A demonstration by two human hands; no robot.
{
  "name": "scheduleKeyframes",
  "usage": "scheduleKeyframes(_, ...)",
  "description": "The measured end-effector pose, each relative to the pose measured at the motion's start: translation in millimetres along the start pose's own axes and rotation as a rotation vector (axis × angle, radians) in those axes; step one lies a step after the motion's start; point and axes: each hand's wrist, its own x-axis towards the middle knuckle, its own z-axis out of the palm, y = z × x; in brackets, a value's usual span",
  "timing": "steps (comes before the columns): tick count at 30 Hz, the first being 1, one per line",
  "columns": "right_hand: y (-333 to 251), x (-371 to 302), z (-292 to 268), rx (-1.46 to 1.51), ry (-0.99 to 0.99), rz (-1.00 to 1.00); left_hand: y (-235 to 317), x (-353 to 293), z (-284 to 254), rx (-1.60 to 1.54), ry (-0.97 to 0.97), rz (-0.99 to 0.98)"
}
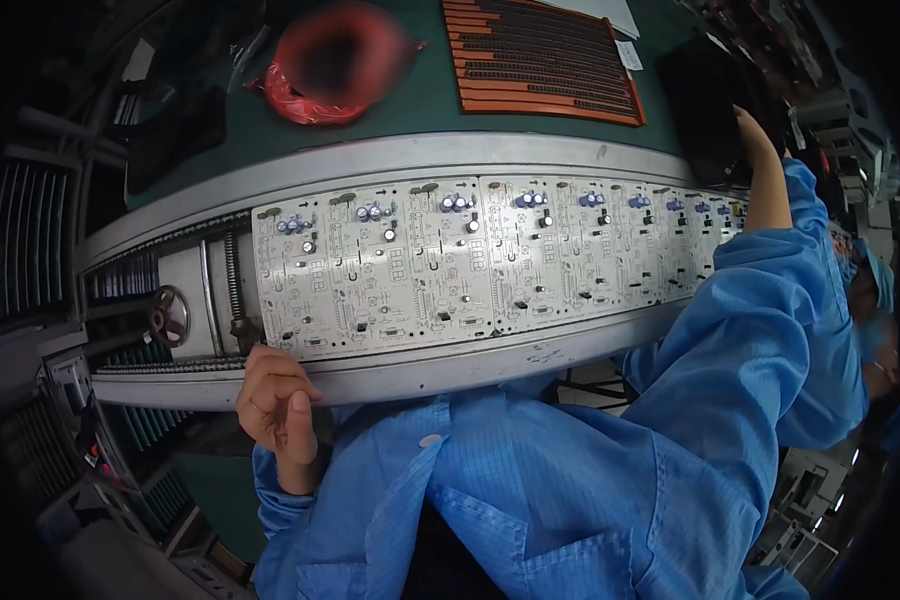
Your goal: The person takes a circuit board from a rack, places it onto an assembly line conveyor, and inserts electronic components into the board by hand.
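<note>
My left hand rests at the near rail of a conveyor, beside the corner of the first board. Its fingers are loosely curled, the thumb lies alongside them, and I see nothing held. A ring is on one finger. My right arm stretches far to the right across the conveyor. At its end my right hand reaches to a black bin, and its fingers are mostly hidden there. Between the rails lie white circuit boards in a row, carrying blue and black capacitors and other small parts.
Beyond the conveyor, a green surface holds a red plastic bag, open at the top, and an orange rack of dark parts in rows. A handwheel is at the conveyor's left. A person in a blue cap stands at right.
</note>
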Motion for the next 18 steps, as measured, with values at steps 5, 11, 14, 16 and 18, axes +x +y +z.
scheduleKeyframes(5, 13.2, 9.9, 8.1, 0.105, -0.016, -0.074, 17.3, 5.3, 27.7, -0.068, -0.109, 0.022)
scheduleKeyframes(11, 31.2, 18.5, -6.4, -0.119, 0.039, -0.279, 27.8, 15.1, 76.3, -0.254, -0.508, 0.212)
scheduleKeyframes(14, 21.0, 8.1, -1.5, -0.207, 0.136, -0.307, 25.2, 13.1, 76.1, -0.224, -0.517, 0.191)
scheduleKeyframes(16, 10.7, 1.1, 5.6, -0.251, 0.182, -0.308, 23.7, 13.1, 76.2, -0.213, -0.531, 0.176)
scheduleKeyframes(18, 5.7, -4.9, 10.6, 0.492, 0.235, -0.176, 23.1, 11.9, 76.0, -0.186, -0.493, 0.183)
